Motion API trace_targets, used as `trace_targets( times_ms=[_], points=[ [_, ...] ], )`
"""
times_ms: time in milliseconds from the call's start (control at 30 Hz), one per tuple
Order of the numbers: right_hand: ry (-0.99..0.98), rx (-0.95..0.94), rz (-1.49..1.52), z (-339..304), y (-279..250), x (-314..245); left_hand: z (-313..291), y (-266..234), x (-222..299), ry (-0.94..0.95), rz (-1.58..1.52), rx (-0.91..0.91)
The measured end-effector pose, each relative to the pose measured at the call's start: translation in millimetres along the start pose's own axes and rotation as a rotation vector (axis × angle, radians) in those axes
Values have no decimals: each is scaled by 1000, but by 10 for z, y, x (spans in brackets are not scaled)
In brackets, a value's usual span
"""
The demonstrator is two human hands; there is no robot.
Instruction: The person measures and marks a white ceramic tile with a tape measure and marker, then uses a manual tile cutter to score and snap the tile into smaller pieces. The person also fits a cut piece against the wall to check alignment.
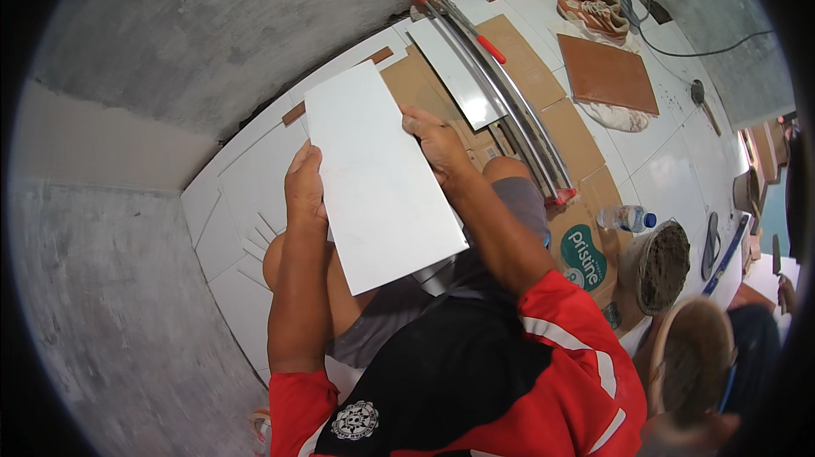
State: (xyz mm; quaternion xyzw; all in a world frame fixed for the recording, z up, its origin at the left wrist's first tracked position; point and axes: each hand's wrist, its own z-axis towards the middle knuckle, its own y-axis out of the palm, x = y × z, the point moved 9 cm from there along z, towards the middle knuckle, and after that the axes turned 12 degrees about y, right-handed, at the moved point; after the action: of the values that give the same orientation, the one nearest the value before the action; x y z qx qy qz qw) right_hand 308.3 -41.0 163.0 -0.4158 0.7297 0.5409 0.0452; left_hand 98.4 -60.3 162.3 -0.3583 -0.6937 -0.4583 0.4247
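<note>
A long white tile (384, 185) is held up over my lap, tilted slightly, its blank face toward me. My left hand (306, 181) grips its left edge, thumb on the near side and fingers hidden behind it. On the opposite edge my right hand (435, 143) is closed around the tile near its upper half. Beyond my right hand a manual tile cutter (518, 109) with metal rails and a red handle rests on flattened cardboard (594, 189). Another white tile piece (458, 75) lies on the cutter's bed.
Brown tile strips (294, 113) and thin white offcuts (251, 249) lie on the floor at left. To the right are a water bottle (626, 218), a mortar-caked bucket (654, 266), a brown tile (607, 75), a mallet (705, 106) and shoes (592, 8). Grey walls (110, 287) stand close by.
</note>
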Motion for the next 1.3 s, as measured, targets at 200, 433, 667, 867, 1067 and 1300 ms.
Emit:
trace_targets(
  times_ms=[200, 433, 667, 867, 1067, 1300],
  points=[
    [47, -9, 185, -489, 118, 83, -97, 148, 69, -32, 32, 0],
    [104, -56, 179, -501, -67, 179, 4, 70, 97, 83, 139, 54],
    [113, -70, 166, -508, -174, 229, -47, 139, 272, 239, 273, 53],
    [78, -27, 56, -632, -133, 176, -261, 253, 501, 383, 385, 73],
    [87, 1, 2, -610, -107, 229, -334, 289, 660, 497, 366, 22],
    [56, -124, 21, -429, -427, 319, -185, 386, 580, 611, 578, -15]
  ],
)
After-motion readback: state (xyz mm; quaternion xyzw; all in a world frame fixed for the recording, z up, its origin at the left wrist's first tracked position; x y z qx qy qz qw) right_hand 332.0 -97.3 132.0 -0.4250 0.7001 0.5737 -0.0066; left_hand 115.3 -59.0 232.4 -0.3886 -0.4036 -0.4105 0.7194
